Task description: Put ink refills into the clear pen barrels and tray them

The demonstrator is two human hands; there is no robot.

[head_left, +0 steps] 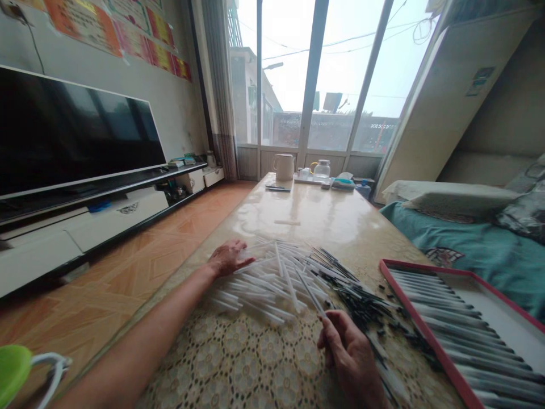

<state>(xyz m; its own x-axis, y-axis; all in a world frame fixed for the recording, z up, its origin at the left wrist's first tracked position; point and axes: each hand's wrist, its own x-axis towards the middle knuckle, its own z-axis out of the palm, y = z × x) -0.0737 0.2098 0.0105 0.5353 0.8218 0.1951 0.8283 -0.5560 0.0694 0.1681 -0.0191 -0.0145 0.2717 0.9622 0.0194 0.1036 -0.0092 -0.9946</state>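
Note:
My left hand (230,257) rests at the far left side of a loose pile of translucent white pen barrels (259,295), its fingers spread over them. Near the front, my right hand (351,358) pinches a thin grey pen refill (311,292) between thumb and fingers. The refill slants away from me, its far end above the barrels. Just right of the pile lies a heap of dark pen refills (332,264) and black pen parts (361,304). Small black caps (398,329) are scattered beside the box. What the lower fingers of my right hand touch is hidden.
A red-rimmed box (430,335) with a row of pens (451,324) stands on the right of the patterned table (238,352). At the far end are a kettle (284,167), a glass pot (322,169) and a tissue pack (343,182). A green stool (15,375) is lower left.

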